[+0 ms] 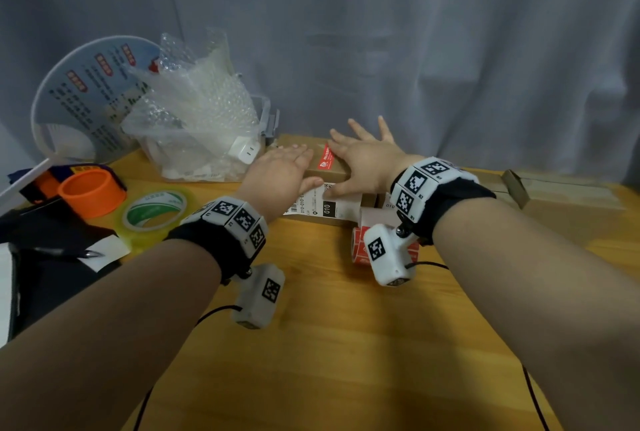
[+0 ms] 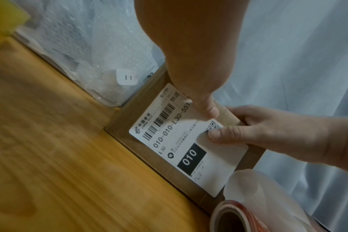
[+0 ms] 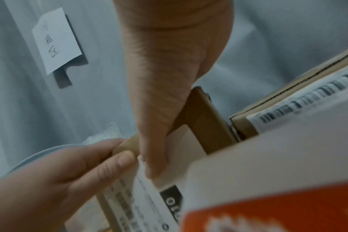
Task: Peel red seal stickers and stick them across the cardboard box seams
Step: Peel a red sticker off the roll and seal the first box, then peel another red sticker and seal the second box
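A brown cardboard box [image 1: 332,172] stands at the back middle of the table, a white shipping label [image 2: 189,141] on its front face. A red seal sticker [image 1: 325,157] lies across its top. My left hand [image 1: 280,171] lies over the top left, its thumb [image 2: 207,108] pressed on the label. My right hand [image 1: 360,157] holds the top right, fingers spread, with its thumb [image 3: 155,157] on the label too. The red sticker roll [image 1: 360,247] lies on the table just below my right wrist, partly hidden by the wrist camera.
A clear bin of bubble wrap [image 1: 194,112] sits just left of the box, a round fan [image 1: 79,94] behind it. An orange ring [image 1: 91,191], a tape roll [image 1: 156,212] and black items [image 1: 52,257] fill the left edge. More cardboard [image 1: 561,195] lies at the right.
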{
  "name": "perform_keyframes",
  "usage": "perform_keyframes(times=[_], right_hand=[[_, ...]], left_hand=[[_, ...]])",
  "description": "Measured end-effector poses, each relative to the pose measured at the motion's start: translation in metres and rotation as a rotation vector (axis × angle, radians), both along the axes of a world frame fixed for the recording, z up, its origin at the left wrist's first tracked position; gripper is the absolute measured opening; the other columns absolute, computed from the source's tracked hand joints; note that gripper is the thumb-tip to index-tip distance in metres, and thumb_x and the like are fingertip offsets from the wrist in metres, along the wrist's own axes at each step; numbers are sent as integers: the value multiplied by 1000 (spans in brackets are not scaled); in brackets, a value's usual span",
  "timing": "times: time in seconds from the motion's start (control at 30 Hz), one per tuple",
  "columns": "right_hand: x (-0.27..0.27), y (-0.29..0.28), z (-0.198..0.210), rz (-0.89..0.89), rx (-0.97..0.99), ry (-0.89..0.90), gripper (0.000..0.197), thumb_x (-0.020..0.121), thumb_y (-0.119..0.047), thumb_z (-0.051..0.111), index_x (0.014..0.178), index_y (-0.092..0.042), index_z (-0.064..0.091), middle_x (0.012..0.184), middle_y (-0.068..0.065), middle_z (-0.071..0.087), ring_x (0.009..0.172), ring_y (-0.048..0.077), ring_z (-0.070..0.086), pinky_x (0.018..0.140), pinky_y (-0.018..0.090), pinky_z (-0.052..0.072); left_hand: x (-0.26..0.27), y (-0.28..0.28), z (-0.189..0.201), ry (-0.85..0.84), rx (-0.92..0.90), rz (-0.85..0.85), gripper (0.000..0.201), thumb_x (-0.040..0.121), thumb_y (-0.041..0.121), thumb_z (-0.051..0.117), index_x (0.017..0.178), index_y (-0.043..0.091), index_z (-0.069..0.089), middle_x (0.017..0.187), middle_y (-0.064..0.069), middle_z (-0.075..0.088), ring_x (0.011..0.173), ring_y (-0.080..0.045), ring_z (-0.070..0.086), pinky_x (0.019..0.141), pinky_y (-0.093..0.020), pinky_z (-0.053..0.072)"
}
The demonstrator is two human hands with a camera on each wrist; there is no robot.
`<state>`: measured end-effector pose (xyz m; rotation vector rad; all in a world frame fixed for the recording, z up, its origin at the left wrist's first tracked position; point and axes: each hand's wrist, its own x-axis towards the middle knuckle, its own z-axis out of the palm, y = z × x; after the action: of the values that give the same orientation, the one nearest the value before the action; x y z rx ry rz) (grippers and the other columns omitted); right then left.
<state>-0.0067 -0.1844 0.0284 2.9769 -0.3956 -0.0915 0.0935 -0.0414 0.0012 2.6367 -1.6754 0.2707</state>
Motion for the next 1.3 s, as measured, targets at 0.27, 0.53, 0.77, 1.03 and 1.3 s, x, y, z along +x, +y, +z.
perform_keyframes(times=[0.27,0.53,0.77,1.03,1.3], right_hand=[[-24,17,-4,289,117,-296,36,89,-24,56,125,-24,57,134,-6,57,140,12,31,117,41,-3],[-8,8,-2,63,31,-83,71,85,-54,50,144,-24,27,153,-7,31,146,17,8,115,54,-9],[5,8,0,-39,22,9,93,76,-70,49,147,-18,17,158,-2,17,147,20,0,114,56,-11],[-23,23,-5,186,377,-326,38,90,-15,54,125,-26,57,133,-3,58,133,17,41,116,43,16],[-73,10,17,-95,440,-570,38,88,-7,47,119,-21,63,123,2,65,116,19,57,103,32,42]], left_hand=[[2,1,-1,18,-23,-22,67,94,52,30,146,10,26,154,-9,27,143,-22,25,118,-37,15],[1,5,-5,35,-91,-38,61,94,50,33,144,15,31,152,-5,34,141,-20,29,117,-36,15],[2,6,-8,8,-97,-7,54,97,44,31,144,18,31,153,-1,33,142,-18,27,118,-35,13],[-1,5,-5,8,-69,23,57,96,47,30,145,17,30,153,-2,32,142,-21,26,119,-38,12],[-19,8,11,-42,-128,49,58,96,46,33,144,13,31,152,-6,33,142,-24,25,117,-41,15]])
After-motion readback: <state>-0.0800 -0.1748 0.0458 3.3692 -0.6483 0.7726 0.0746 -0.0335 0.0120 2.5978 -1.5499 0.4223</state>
